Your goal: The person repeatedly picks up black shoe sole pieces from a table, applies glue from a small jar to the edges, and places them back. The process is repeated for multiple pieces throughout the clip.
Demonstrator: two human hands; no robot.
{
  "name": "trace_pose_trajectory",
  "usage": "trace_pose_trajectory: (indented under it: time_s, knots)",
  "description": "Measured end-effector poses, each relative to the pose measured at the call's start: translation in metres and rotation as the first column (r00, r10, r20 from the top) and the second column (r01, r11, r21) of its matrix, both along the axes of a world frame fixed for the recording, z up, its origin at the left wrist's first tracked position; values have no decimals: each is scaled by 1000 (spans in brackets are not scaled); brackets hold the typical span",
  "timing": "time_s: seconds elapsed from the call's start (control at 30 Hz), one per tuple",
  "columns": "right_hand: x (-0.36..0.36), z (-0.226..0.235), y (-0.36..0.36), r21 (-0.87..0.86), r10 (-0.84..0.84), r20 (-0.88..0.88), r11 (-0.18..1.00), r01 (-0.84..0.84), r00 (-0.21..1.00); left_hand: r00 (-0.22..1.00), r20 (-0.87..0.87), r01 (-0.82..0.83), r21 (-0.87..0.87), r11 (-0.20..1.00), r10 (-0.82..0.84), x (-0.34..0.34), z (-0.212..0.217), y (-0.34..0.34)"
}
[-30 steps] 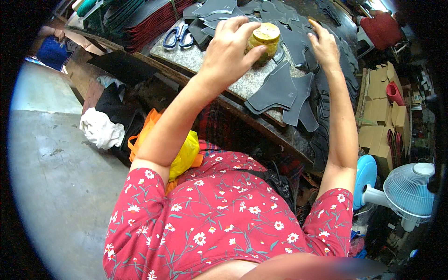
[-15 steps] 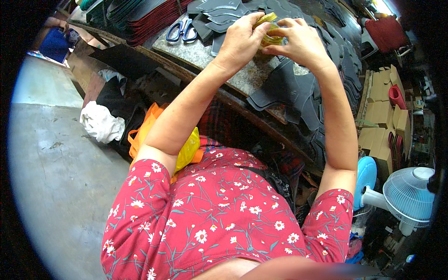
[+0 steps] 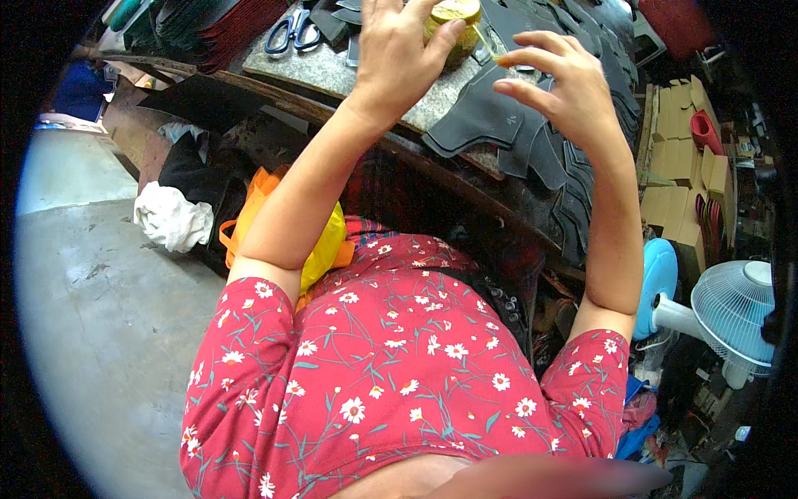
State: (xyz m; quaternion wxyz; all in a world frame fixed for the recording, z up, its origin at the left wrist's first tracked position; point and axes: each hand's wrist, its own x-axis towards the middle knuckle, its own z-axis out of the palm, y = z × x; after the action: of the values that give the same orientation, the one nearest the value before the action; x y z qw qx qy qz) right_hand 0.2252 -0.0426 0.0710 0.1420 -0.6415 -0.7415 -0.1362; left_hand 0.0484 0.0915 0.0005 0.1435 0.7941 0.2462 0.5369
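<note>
A round, yellowish jar [image 3: 470, 35] stood between the hands. The left hand [image 3: 395, 62] overlapped it, its hold impossible to tell; the right hand [image 3: 557, 79] curved, thumb and fingers apart. Grey cut-out sheets [image 3: 480, 116] lay between the wrists.

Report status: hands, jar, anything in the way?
Left hand at the jar, grip unclear. Right hand open, right of it. Jar looks upright, top cropped by frame. Dark grey pieces crowd its near side.

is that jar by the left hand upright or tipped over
Upright: the jar has its round yellow top facing up, above its body.
</note>
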Motion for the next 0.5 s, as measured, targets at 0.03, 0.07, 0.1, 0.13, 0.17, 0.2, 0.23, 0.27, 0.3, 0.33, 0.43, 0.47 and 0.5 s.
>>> trace_pose_trajectory:
  time_s: [0.03, 0.07, 0.1, 0.13, 0.17, 0.2, 0.23, 0.27, 0.3, 0.33, 0.43, 0.47, 0.5]
  knots:
    - [3, -1, -9, 84, 43, -81, 996, -36, 996, 999, -41, 26, 10, 1000, -26, -9, 0, -8]
    - [5, -4, -18, 97, 16, -167, 995, 0, 986, 997, -64, -27, 247, 969, 44, -11, 1, -10]
    - [7, -6, -28, 109, -9, -254, 993, 38, 967, 977, -215, 40, 181, 983, 0, -13, -2, -21]
    - [9, -8, -37, 118, -39, -342, 989, 84, 939, 944, -323, 99, 88, 991, -66, -14, -6, -34]
    - [10, -11, -45, 119, -44, -403, 988, 100, 914, 878, -478, 84, 69, 994, -41, -15, -11, -44]
    - [10, -15, -52, 107, -64, -464, 986, 127, 884, 779, -625, 77, 7, 997, -56, -17, -16, -52]
    - [9, -19, -60, 91, -92, -521, 982, 163, 849, 791, -610, 67, 7, 998, -49, -17, -20, -56]
    - [7, -23, -67, 78, -117, -571, 978, 196, 812, 763, -642, 71, -38, 997, -79, -16, -23, -58]
    - [6, -27, -71, 69, -113, -616, 978, 196, 780, 808, -585, 65, -40, 997, -76, -16, -26, -57]
    - [4, -30, -77, 69, -113, -632, 977, 200, 766, 825, -556, 69, -73, 995, -97, -16, -28, -56]
    - [0, -36, -90, 43, -149, -679, 970, 241, 719, 874, -477, 50, -103, 993, -93, -14, -31, -54]
    - [-2, -37, -93, 42, -146, -686, 970, 239, 713, 895, -439, 58, -63, 996, -80, -14, -30, -54]
    - [-4, -37, -96, 41, -152, -693, 968, 249, 705, 904, -415, 66, -107, 992, -105, -14, -29, -53]
